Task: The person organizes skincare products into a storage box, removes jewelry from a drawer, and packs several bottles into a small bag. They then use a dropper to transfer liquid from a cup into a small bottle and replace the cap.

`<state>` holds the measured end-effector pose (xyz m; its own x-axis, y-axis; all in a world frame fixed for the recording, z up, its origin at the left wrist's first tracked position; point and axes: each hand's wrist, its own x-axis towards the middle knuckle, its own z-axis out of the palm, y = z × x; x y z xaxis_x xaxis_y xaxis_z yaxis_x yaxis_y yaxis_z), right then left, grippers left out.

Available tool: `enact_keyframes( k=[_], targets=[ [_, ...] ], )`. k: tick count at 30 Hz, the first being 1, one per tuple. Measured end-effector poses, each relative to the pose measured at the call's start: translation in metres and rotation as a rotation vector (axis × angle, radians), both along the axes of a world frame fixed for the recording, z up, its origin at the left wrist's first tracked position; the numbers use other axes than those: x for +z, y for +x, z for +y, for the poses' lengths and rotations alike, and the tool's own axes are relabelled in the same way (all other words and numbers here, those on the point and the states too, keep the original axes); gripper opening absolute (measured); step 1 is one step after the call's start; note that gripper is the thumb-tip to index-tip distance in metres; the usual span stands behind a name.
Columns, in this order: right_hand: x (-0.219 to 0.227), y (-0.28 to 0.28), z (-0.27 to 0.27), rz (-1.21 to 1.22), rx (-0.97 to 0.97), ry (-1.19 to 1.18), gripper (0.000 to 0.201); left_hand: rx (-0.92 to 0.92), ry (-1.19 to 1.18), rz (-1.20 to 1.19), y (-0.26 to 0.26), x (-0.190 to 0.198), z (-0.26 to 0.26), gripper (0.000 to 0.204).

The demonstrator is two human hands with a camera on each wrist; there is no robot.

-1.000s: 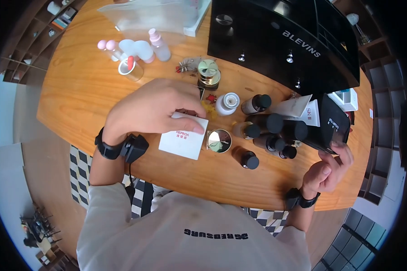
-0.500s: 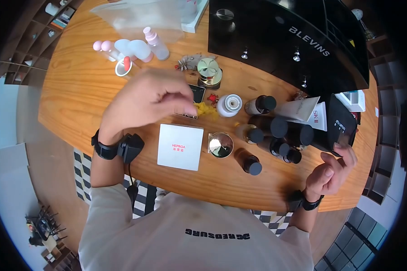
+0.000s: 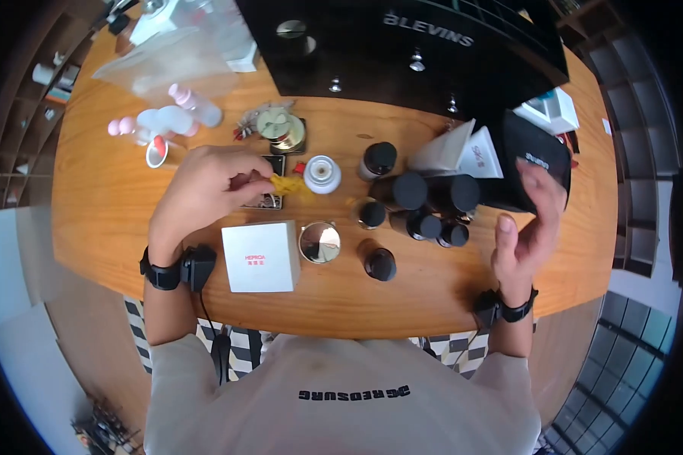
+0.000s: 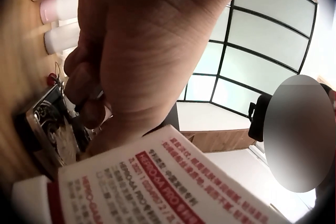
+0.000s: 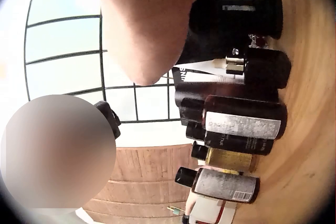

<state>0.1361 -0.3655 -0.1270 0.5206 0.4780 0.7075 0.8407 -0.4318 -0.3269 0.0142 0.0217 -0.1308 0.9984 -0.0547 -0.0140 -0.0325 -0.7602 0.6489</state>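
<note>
In the head view my left hand (image 3: 209, 186) pinches the edge of a small yellow item (image 3: 290, 184) between thumb and fingers, above a dark patterned case (image 3: 269, 202). Just nearer the body stands a white box (image 3: 259, 258) with red lettering, untouched. The left wrist view shows the hand (image 4: 147, 45) with curled fingers over the case (image 4: 44, 124); its fingertips are partly hidden. My right hand (image 3: 533, 227), fingers loosely bent and holding nothing, hovers by the black pouch (image 3: 535, 163).
A round gold compact (image 3: 319, 243), a white bottle (image 3: 322, 174) and several dark bottles (image 3: 400, 191) stand mid-table. Behind them are a gold-lidded jar (image 3: 281, 130) and a black cabinet (image 3: 402, 57). A small cup (image 3: 157, 154) and pink-capped bottles (image 3: 197, 106) stand left.
My left hand has let go of the white box, moved away from the body and taken hold of the yellow item. The right fingers have spread slightly. The head view has shifted.
</note>
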Motion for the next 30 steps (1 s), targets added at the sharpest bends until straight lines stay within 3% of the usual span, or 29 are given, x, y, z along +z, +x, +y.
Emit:
enact_keyframes(
  k=[2, 5, 9, 19, 21, 30],
  targets=[
    [0.005, 0.005, 0.003, -0.014, 0.032, -0.047, 0.041, 0.013, -0.023, 0.025, 0.001, 0.000, -0.003, 0.018],
    [0.017, 0.004, 0.009, -0.030, 0.006, -0.230, 0.035, 0.024, -0.080, 0.029, -0.002, 0.006, -0.006, 0.019],
    [0.015, 0.007, 0.009, 0.001, 0.028, -0.242, 0.033, 0.018, -0.257, 0.027, -0.005, 0.006, -0.003, 0.018],
    [0.005, 0.011, 0.001, -0.030, -0.063, 0.063, 0.021, 0.019, -0.233, -0.092, -0.009, 0.006, -0.002, 0.011],
    [0.003, 0.008, 0.008, 0.182, -0.155, 0.260, 0.019, 0.019, -0.246, -0.119, -0.008, 0.003, 0.000, 0.010],
    [0.002, 0.011, 0.014, 0.042, -0.107, 0.081, 0.019, 0.025, -0.214, -0.138, -0.006, 0.003, 0.005, 0.009]
  ],
)
